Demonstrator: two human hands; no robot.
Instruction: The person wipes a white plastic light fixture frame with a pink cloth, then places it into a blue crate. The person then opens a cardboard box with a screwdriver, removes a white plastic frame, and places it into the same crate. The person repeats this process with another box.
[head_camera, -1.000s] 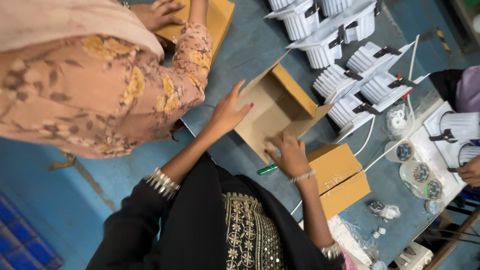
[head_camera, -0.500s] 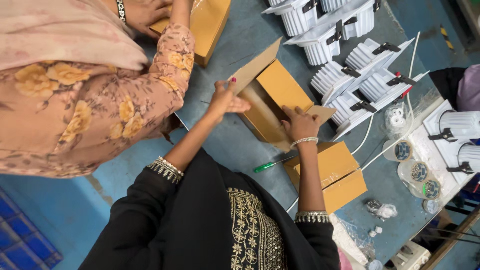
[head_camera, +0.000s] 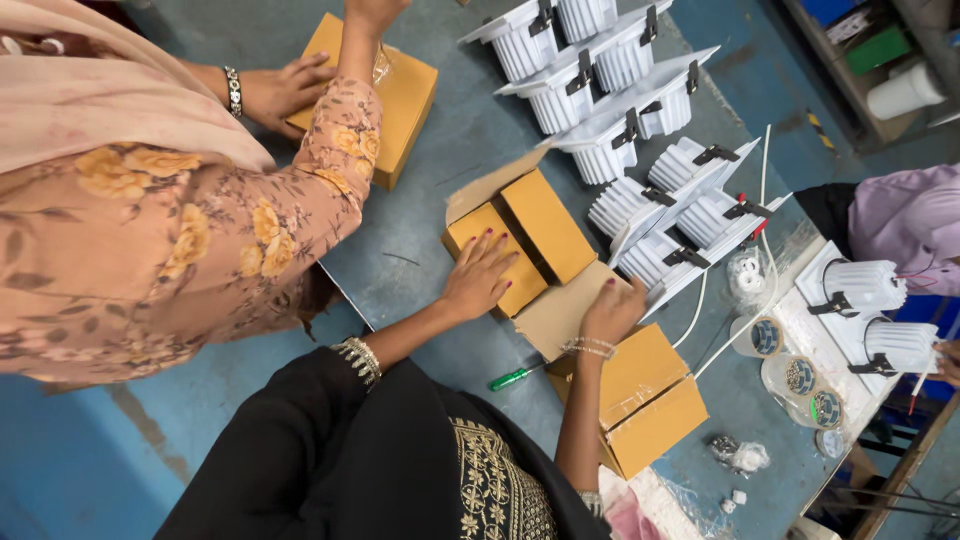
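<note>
Left hand (head_camera: 480, 272) flat on the folded flaps of the small brown cardboard box (head_camera: 520, 235) mid-table, right hand (head_camera: 612, 310) open on its last loose flap (head_camera: 560, 315), so closing is nearly done, that flap still unfolded, green-handled screwdriver (head_camera: 515, 377) nearby.

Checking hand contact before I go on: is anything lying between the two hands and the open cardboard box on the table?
Nothing visible. The left hand lies flat on a folded flap of the open cardboard box, and the right hand presses the loose flap at its near side. The green screwdriver lies beside it on the table, clear of both hands.
</note>
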